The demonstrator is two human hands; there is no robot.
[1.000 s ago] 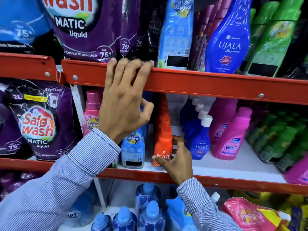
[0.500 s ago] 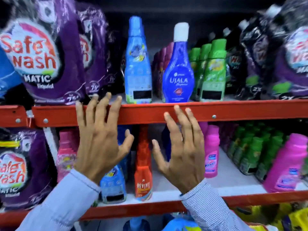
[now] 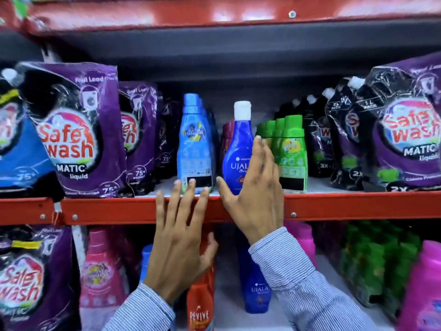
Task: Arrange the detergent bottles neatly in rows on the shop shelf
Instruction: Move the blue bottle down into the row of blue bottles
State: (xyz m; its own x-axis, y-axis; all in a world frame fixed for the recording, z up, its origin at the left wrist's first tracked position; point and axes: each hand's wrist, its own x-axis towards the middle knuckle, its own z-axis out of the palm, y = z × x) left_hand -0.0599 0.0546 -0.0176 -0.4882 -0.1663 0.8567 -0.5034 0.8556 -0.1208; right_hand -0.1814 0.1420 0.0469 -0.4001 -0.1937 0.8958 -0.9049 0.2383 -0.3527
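A dark blue Ujala bottle (image 3: pixel 236 149) with a white cap stands at the front of the upper shelf, between a light blue bottle (image 3: pixel 194 142) and a row of green bottles (image 3: pixel 291 149). My right hand (image 3: pixel 255 192) is spread open around the Ujala bottle's lower right side, thumb to its left; I cannot tell if it touches. My left hand (image 3: pixel 181 242) is open with fingers apart, its fingertips over the red shelf edge (image 3: pixel 358 206) just below the light blue bottle. Neither hand holds anything.
Purple Safe Wash pouches (image 3: pixel 78 130) fill the upper shelf's left, and more pouches (image 3: pixel 401 137) its right. The lower shelf holds a red Revive bottle (image 3: pixel 200 304), another Ujala bottle (image 3: pixel 256 283), pink bottles (image 3: pixel 102 271) and green bottles (image 3: pixel 372 266). A red shelf (image 3: pixel 214 13) runs overhead.
Both hands have risen from the lower shelf to the upper one. The right hand now spreads beside the Ujala bottle; the view has tilted upward.
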